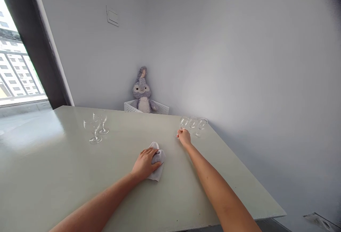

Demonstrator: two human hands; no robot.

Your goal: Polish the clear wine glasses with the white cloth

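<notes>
Holding a pale cloth [159, 161] down against the counter [128, 200] with the left hand [144, 162], palm down, with the thumb spread from the fingers and bunched folds showing between and beyond them. Gripping a held glass [184, 122] by the stem with the right hand [184, 138], farther forward than the left; closed narrow there, with the clear bowl rising just above the fingers and part of the foot peeking out to their left. Hard to tell whether lifted or resting on the counter. Standing just to the right of the right hand, near the counter's edge: a middle glass [193, 121] and, beyond it, an end glass [203, 123]. Standing well to the left of the left hand and farther forward, close together and upright: a front glass [95, 139] and a back glass [103, 131]. Sitting beyond both hands, past the counter's far edge: a grey plush toy [144, 104] in a white basket [163, 109].
</notes>
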